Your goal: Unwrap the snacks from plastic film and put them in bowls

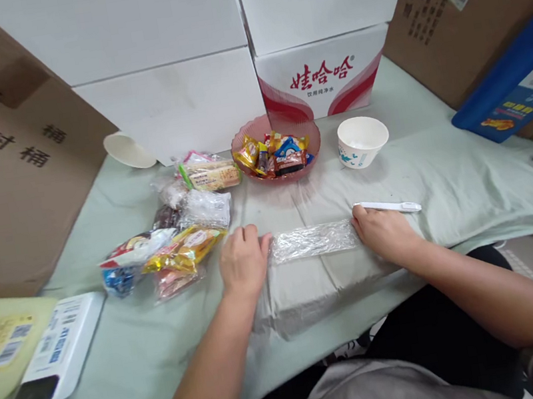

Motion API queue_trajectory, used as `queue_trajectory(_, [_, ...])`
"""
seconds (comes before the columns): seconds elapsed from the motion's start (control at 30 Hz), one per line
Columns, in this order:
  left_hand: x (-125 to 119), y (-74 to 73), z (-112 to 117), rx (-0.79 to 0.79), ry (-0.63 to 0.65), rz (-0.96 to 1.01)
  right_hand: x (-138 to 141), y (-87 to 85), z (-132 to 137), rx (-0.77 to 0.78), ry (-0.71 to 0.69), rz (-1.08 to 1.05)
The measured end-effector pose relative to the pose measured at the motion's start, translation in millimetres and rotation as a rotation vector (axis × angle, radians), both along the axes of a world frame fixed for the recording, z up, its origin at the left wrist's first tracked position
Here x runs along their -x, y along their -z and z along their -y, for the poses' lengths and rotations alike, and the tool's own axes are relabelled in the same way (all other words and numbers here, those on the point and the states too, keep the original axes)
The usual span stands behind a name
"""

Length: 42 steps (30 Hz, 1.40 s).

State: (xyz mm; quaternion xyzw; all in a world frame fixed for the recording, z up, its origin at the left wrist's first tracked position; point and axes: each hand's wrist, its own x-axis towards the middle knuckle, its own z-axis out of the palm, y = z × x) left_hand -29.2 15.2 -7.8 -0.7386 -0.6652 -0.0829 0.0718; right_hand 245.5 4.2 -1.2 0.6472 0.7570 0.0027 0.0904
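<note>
A long, flat strip of crinkled clear plastic film [313, 241] lies on the cloth between my two hands. My left hand [243, 262] is closed at its left end, thumb against the film. At the other end my right hand [381, 230] is also closed, its fingertips pinching the film's edge. Just behind my right knuckles lies a slim white tool [396, 206], partly covered by the hand; its exact kind I cannot make out. Left of my left hand is a pile of wrapped snacks, with a gold packet [188, 249] nearest.
Behind the film stand a pink glass bowl [280, 176] of wrapped sweets and a white paper cup [363, 144]. Another paper cup [129, 151] lies tipped over. White boxes [171, 107] wall off the back. A white power bank-like device [62, 346] with a cable sits left; a blue jug [489, 107] right.
</note>
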Motion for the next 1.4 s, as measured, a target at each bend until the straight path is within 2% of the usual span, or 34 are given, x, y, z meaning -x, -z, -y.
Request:
queue_trajectory(0.07, [-2.5,-1.1,6.8,-0.171,0.049,0.097,0.8,-1.2,-0.1,-0.026,-0.01,-0.02])
queue_trajectory(0.1, [-5.6,-0.8,10.8,-0.205,0.123,0.146,0.8,-1.5,-0.4,-0.049,-0.034,-0.035])
queue_trajectory(0.17, [-14.3,1.8,17.8,-0.152,0.331,0.206,-0.1,-1.4,-1.4,-0.09,-0.098,-0.06])
queue_trajectory(0.23, [-22.5,5.3,21.2,-0.041,0.443,0.184,-1.5,-1.5,-1.9,-0.109,-0.133,-0.061])
queue_trajectory(0.27, [-24.9,6.8,21.1,-0.002,0.424,0.151,-2.4,-1.8,-1.8,-0.105,-0.13,-0.054])
queue_trajectory(0.4, [-20.3,6.6,15.2,0.013,0.17,0.029,-7.9,-5.8,-0.4,-0.037,-0.087,-0.067])
queue_trajectory(0.47, [-17.4,4.2,15.4,-0.022,0.12,0.015,-12.1,-8.3,-0.6,0.023,-0.073,-0.121])
queue_trajectory(0.5, [-18.2,3.1,17.6,-0.051,0.139,0.028,-14.3,-9.3,-0.9,0.049,-0.066,-0.156])
queue_trajectory(0.53, [-21.0,2.2,21.3,-0.084,0.201,0.059,-16.4,-10.4,-1.2,0.073,-0.054,-0.197])
queue_trajectory(0.6, [-32.0,2.2,32.7,-0.134,0.431,0.152,-19.4,-12.8,-0.3,0.13,-0.041,-0.326])
queue_trajectory(0.67, [-47.1,5.3,46.3,-0.141,0.678,0.228,-20.4,-16.5,3.1,0.247,-0.061,-0.515])
queue_trajectory(0.7, [-54.5,8.2,52.6,-0.132,0.758,0.24,-20.1,-19.0,5.6,0.335,-0.086,-0.618])
queue_trajectory(0.8, [-70.0,19.5,64.8,-0.095,0.836,0.214,-18.3,-26.0,12.6,0.658,-0.182,-0.836])
queue_trajectory(0.83, [-72.3,22.8,66.6,-0.086,0.851,0.21,-17.8,-27.3,13.6,0.707,-0.202,-0.868])
queue_trajectory(0.87, [-73.4,24.9,67.9,-0.076,0.871,0.219,-17.4,-27.6,13.6,0.685,-0.218,-0.884])
queue_trajectory(0.93, [-73.3,24.3,70.2,-0.048,0.928,0.291,-16.3,-25.1,11.3,0.443,-0.286,-0.867])
queue_trajectory(1.0, [-71.7,17.0,73.1,0.014,0.994,0.458,-13.6,-19.4,8.1,0.173,-0.455,-0.804])
queue_trajectory(1.07, [-68.6,6.0,74.8,0.125,1.02,0.685,-9.0,-12.9,6.7,0.122,-0.68,-0.737])
queue_trajectory(1.13, [-63.5,-3.7,71.3,0.217,0.933,0.891,-3.3,-8.2,7.8,0.185,-0.807,-0.695])
queue_trajectory(1.2, [-56.4,-7.8,60.3,0.237,0.705,0.971,1.9,-6.5,10.1,0.211,-0.819,-0.662])
queue_trajectory(1.3, [-45.7,-2.0,33.7,0.187,0.314,0.886,7.3,-8.5,12.5,0.205,-0.789,-0.629])
queue_trajectory(1.4, [-40.8,9.2,10.9,0.194,0.139,0.76,9.9,-11.0,12.3,0.225,-0.772,-0.658])
